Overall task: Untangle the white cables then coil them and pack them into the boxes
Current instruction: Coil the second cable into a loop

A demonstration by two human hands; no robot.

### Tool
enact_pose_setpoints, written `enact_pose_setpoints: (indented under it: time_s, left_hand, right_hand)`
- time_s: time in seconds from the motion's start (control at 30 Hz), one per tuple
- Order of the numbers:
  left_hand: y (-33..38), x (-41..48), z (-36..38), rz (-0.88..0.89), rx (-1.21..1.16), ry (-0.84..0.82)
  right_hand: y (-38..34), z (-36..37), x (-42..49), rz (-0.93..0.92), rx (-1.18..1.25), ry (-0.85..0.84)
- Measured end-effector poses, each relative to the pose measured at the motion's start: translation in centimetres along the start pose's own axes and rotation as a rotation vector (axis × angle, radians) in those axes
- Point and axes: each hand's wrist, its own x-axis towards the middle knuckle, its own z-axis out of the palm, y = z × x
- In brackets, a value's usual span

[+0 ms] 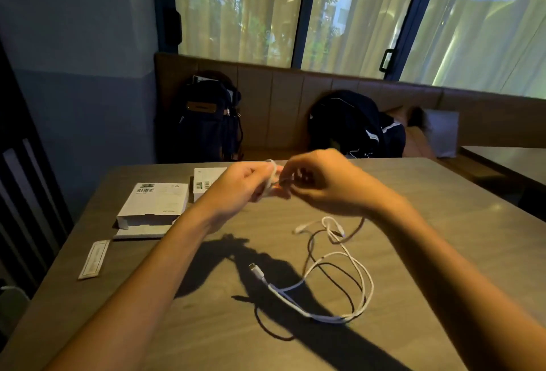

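Observation:
Above the table's far middle, my left hand (239,184) grips a small coil of white cable (273,171). My right hand (319,177) meets it from the right and pinches the same coil, fingers curled. A second white cable (339,270) lies loose on the wooden table (206,326) in front of me, looping, with one plug end (252,267) pointing left. Two white boxes sit at the left: the nearer box (155,205) lies open at its front, the farther box (204,183) stands partly behind my left hand.
A flat white strip of packaging (94,258) lies near the table's left edge. Beyond the table, a bench holds two dark backpacks (206,118) (351,123) and a pale bag (441,131). Another table (508,163) stands at right.

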Motion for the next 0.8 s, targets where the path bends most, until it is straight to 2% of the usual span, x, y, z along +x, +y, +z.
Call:
enact_pose_setpoints:
  time_s: [0.13,0.23,0.3,0.4,0.5,0.63,0.7,0.8]
  left_hand:
    - [1.2,-0.4,-0.1,-0.105,-0.329,-0.166]
    - [1.7,-0.5,-0.3,-0.167,-0.605,-0.207]
    - [1.5,-0.6,-0.3,-0.218,-0.779,-0.230]
    - [1.3,-0.6,-0.1,-0.268,-0.887,-0.203]
    - [2.0,-0.8,0.3,-0.248,-0.989,-0.161]
    - [2.6,-0.7,0.3,-0.178,-1.285,-0.143]
    - [2.6,-0.5,0.6,-0.112,-1.330,-0.098]
    - [1.9,-0.1,1.7,-0.070,-1.093,0.032]
  right_hand:
    - [2.0,-1.4,0.4,-0.070,0.194,0.117]
    - [2.4,-0.1,0.6,-0.102,0.349,0.144]
    - [2.2,0.9,0.5,-0.092,0.364,0.142]
    - [2.0,1.1,0.8,-0.068,0.413,0.134]
    - [2.5,0.7,1.0,-0.008,0.645,0.166]
    - [3.0,2.6,0.8,0.118,0.880,0.232]
    - [2.4,4.2,0.6,0.204,0.835,0.132]
    - [0.8,5.4,0.4,0.291,0.487,-0.166]
